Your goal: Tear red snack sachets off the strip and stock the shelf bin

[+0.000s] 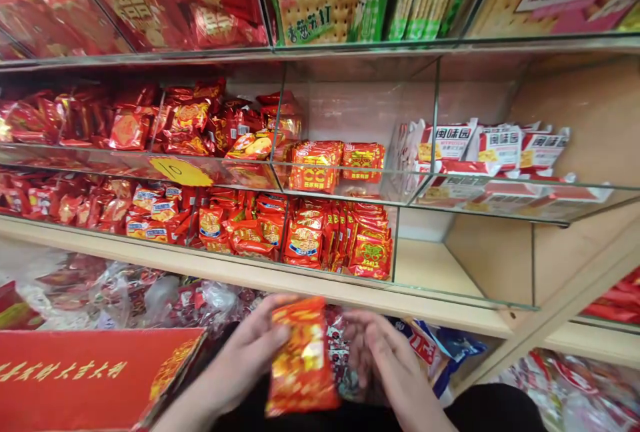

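Fingers (277,337) of the left hand (245,347) pinch a red packet (303,367).
It is held by its left edge, below the wooden shelf edge (350,293) in view; the blurred right hand (387,355) curls nearby, grip unclear.

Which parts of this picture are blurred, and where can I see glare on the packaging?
In the head view, the right hand looks smeared, and the print on the red packet in the left hand is too blurred to read; also in the head view, bright glare patches that packet, while the yellow tag stays legible.
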### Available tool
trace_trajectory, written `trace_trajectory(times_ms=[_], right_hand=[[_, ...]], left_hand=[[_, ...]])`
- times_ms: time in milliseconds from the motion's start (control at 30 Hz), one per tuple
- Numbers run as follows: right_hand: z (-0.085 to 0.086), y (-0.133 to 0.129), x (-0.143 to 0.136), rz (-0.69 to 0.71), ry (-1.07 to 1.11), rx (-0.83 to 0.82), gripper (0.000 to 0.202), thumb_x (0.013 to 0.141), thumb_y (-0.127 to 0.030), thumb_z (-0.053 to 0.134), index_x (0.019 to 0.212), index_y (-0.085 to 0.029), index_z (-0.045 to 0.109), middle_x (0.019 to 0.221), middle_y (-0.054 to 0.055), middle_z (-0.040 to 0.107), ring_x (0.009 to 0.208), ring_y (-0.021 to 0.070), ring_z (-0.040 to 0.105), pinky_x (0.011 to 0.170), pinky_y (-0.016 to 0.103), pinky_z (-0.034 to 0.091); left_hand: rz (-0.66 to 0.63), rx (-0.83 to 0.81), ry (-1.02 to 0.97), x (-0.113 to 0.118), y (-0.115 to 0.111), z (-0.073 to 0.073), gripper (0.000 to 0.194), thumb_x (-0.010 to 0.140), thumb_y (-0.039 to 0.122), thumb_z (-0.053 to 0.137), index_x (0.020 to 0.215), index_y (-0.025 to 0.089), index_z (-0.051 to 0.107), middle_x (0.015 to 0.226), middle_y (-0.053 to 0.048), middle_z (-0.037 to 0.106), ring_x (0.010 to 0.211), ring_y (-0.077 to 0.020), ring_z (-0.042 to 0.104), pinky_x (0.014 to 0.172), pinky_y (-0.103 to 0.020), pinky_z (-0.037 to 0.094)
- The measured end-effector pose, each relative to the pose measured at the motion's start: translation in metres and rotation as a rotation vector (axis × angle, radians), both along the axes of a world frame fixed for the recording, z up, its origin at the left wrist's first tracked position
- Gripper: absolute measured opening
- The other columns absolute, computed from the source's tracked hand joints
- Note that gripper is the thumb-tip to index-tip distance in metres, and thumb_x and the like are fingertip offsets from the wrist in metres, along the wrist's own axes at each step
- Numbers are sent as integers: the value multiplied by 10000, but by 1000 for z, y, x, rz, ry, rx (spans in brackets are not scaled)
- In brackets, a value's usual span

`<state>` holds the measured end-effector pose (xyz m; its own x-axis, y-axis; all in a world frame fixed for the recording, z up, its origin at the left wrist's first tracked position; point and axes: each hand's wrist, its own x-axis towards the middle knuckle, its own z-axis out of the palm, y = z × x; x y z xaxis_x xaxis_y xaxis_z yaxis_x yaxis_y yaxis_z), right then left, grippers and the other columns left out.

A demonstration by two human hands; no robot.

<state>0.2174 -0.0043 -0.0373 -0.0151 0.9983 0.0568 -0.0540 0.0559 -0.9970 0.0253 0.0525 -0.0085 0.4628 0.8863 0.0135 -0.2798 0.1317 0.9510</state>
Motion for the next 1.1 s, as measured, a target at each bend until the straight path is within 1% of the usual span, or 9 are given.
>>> trace_trajectory(times_ms=[67,133,267,367,500,700,867,1000,1100], right_hand=[[4,9,6,-184,86,64,414,837,-547,451,1019,-190,557,754,15,595,604,116,531,539,224,431],[-3,15,16,-337,58,112,348,790,-490,565,961,-187,566,836,31,603,728,141,555,641,235,456],[-28,11,34,-362,-39,58,258,813,-430,557,909,-191,564,802,20,593,718,140,544,687,257,469],[-39,4,33,-426,-82,102,203,814,-393,565,861,-196,567,782,15,594,717,138,549,675,246,475],[-40,-1,28,-545,95,60,189,786,-378,604,851,-212,541,792,6,613,677,125,573,623,228,498],[-41,3,35,-497,190,-75,247,697,-373,701,868,-216,615,795,-2,635,705,126,590,630,207,498],[-33,6,43,-440,232,-116,206,690,-375,703,692,-187,619,679,-11,591,600,99,525,535,192,455],[-20,5,43,-403,117,-165,296,678,-419,700,862,-190,663,735,16,610,658,125,546,592,216,466],[-16,4,42,-375,5,-151,278,683,-447,681,755,-179,669,706,15,592,616,117,509,556,214,435]], left_hand=[[-98,112,44,32,10,-10,376,759,359,653,1068,216,494,849,-9,626,767,-171,603,704,-300,476],[-57,236,69,65,18,-23,309,778,347,629,1020,210,495,834,7,600,762,-143,560,709,-261,443],[-34,241,23,96,16,-51,180,817,320,587,932,209,504,850,17,578,786,-119,530,727,-226,426],[-193,47,-153,93,3,-65,288,788,282,642,996,247,446,966,17,592,866,-119,566,805,-258,440],[-339,-140,-245,81,-12,-71,423,733,152,706,1012,253,404,998,8,611,870,-113,595,794,-269,455],[-367,-136,-106,67,-1,-66,350,737,178,702,985,226,460,899,34,588,790,-82,553,741,-224,434],[-236,-41,54,55,15,-59,233,766,290,663,918,206,508,798,40,535,702,-80,486,673,-204,394],[-325,34,204,49,15,-56,217,776,293,642,931,205,518,774,36,490,666,-91,433,638,-212,367],[-375,93,287,48,13,-56,213,774,287,638,935,199,529,764,30,474,660,-102,412,627,-220,358]])
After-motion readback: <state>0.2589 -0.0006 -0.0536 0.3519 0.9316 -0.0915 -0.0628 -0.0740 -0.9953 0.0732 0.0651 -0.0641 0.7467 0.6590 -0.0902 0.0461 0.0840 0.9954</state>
